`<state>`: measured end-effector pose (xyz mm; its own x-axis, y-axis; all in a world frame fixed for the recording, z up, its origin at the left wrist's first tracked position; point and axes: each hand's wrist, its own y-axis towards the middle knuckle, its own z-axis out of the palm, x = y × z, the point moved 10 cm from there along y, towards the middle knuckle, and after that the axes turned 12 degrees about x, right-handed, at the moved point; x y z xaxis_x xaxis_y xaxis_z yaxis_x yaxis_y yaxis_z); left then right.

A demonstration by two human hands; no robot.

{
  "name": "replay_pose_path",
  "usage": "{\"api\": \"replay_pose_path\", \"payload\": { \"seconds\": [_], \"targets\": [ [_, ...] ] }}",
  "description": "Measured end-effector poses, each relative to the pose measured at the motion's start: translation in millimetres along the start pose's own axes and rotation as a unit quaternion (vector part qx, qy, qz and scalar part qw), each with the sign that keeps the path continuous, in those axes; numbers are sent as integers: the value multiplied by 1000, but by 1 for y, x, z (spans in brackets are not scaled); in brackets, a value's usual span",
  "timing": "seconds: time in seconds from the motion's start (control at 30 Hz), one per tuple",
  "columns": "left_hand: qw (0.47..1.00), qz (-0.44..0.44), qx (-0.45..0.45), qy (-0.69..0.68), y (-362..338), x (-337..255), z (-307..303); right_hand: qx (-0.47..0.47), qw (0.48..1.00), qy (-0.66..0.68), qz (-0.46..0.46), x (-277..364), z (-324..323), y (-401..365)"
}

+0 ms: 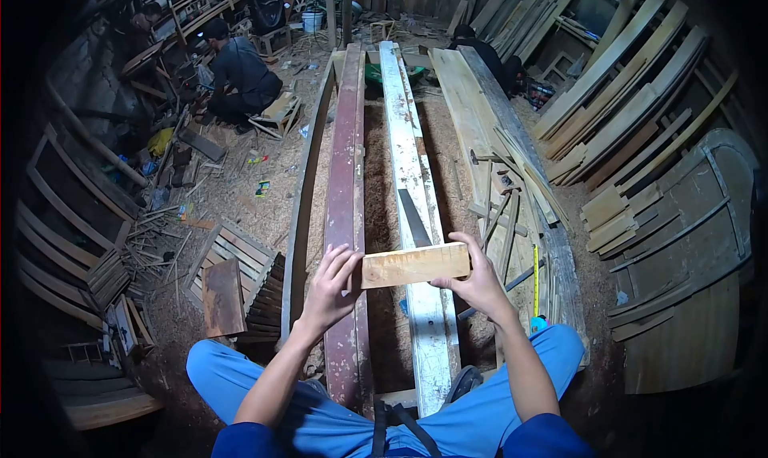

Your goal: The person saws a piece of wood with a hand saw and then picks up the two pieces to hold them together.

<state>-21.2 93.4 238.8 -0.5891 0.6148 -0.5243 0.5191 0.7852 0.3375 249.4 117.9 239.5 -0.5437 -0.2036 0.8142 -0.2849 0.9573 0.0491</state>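
Note:
A short pale wooden block [416,266] is held level in front of me, over two long beams. My left hand [330,284] grips its left end, fingers bent over the edge. At the other end, my right hand [478,282] clasps it with the thumb below and the fingers above. Just beyond the block, a dark tapered metal blade [414,218] lies along the white, paint-worn beam [408,154]; its near end is hidden behind the block. A reddish-brown beam [346,154] runs parallel on the left.
A yellow tape measure [536,282], thin sticks and a hammer [478,158] lie on the right-hand planks [464,98]. Slatted wooden pieces [240,274] stand at left on the shavings-covered floor. Boards lean along the right wall. One person [236,74] crouches back left; another [488,54] is at back right.

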Motion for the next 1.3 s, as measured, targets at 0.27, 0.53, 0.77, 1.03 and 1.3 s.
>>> {"api": "replay_pose_path", "payload": {
  "seconds": [0.27, 0.53, 0.77, 1.03, 1.3],
  "targets": [
    [996, -7, 77, -51, 22, -17, 38, -82, 986, -7, -144, 53, 10, -19],
    [991, 46, 43, -115, 34, -40, 42, -81, 963, -109, -231, 75, 24, -23],
    [982, 19, 87, -165, 31, -29, 53, -34, 928, -185, -321, 111, 37, -43],
    [997, 64, -10, 34, 40, -52, 25, -80, 924, -285, -242, 112, 8, -45],
    [996, 48, -33, 70, 30, -56, 23, -61, 899, -310, -302, 124, 19, -55]
  ]
}}
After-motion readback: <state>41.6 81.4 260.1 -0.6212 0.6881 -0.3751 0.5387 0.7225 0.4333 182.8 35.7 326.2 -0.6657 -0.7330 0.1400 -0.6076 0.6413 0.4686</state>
